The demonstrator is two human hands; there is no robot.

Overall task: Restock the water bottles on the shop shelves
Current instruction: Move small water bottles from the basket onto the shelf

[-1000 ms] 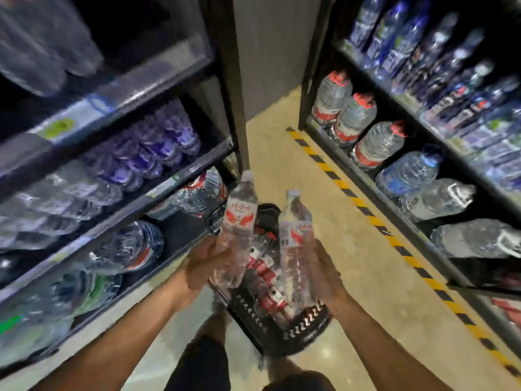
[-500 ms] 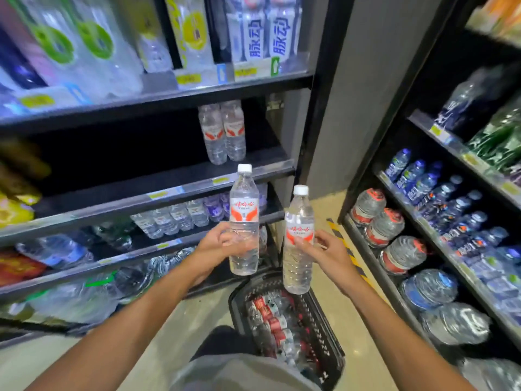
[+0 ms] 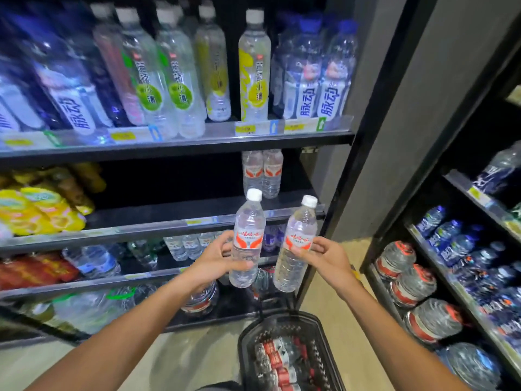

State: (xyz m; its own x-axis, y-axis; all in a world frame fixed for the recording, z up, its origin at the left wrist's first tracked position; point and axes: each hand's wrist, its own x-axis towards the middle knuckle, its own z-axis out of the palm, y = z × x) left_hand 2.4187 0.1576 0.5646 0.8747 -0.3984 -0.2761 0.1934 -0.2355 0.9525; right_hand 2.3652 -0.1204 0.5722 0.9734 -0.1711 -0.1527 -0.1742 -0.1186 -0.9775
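My left hand (image 3: pixel 214 259) grips a clear water bottle (image 3: pixel 248 221) with a white cap and a red label, held upright. My right hand (image 3: pixel 324 256) grips a second bottle of the same kind (image 3: pixel 296 221), tilted slightly right. Both bottles hang in front of the middle shelf (image 3: pixel 158 221) of the left rack. Two matching bottles (image 3: pixel 262 172) stand at the back right of that shelf, which is mostly bare and dark beside them. A black basket (image 3: pixel 245 348) on the floor below holds several more red-labelled bottles.
The shelf above carries tall flavoured drinks (image 3: pixel 251 69) and blue-capped bottles (image 3: pixel 318 77). Yellow snack packs (image 3: pixel 42 210) lie at the middle shelf's left. A second rack on the right holds large water jugs (image 3: pixel 408 286) and blue bottles (image 3: pixel 456 244). A grey pillar (image 3: pixel 394 136) stands between racks.
The view has tilted up from the floor and basket to the shelves. Both hands have lifted their bottles from over the basket up to the level of the middle shelf.
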